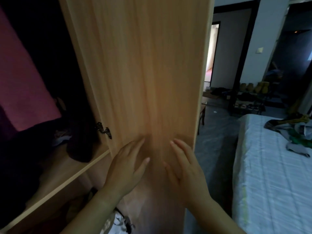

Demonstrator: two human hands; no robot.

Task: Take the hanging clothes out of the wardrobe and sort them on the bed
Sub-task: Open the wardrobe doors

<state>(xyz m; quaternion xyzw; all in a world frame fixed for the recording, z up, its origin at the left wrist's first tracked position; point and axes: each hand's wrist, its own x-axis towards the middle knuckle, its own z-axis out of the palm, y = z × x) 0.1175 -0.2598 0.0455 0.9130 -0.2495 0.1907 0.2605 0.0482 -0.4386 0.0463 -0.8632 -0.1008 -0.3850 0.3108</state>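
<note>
- The fingers (137, 146) of the left hand (128, 168) are straight and slightly spread. They lie flat against the wooden wardrobe door (148, 65) and grip nothing.
- The right hand (185, 173) lies just beside it, its fingers likewise extended and flat on the same panel, holding nothing. The two thumbs point toward each other with a narrow strip of wood between them.
- Both hands sit low on the door, the right one near the door's free edge.
- The door stands open. A metal hinge (103, 130) shows on its left edge, a little above shelf level.
- To the left, the inside of the wardrobe (50, 39) is dark. A pink garment (25, 81) hangs there, its lower edge ending above a wooden shelf (59, 166).
- A dark heap of clothing (81, 149) rests on that shelf close to the hinge. In the gloom I cannot tell which garments it holds.
- On the right stands the bed (270, 183) with a pale quilted cover, well apart from the hands.
- A pile of clothes (293, 130) in green, yellow and grey lies on the bed near the picture's right edge.
- Past the end of the bed, a shoe rack (248, 100) holding several pairs stands by a dark door frame, with a light switch (259, 50) on the wall above it.
- Between the forearms, at the bottom, a patch of white printed fabric (118, 222) shows.
</note>
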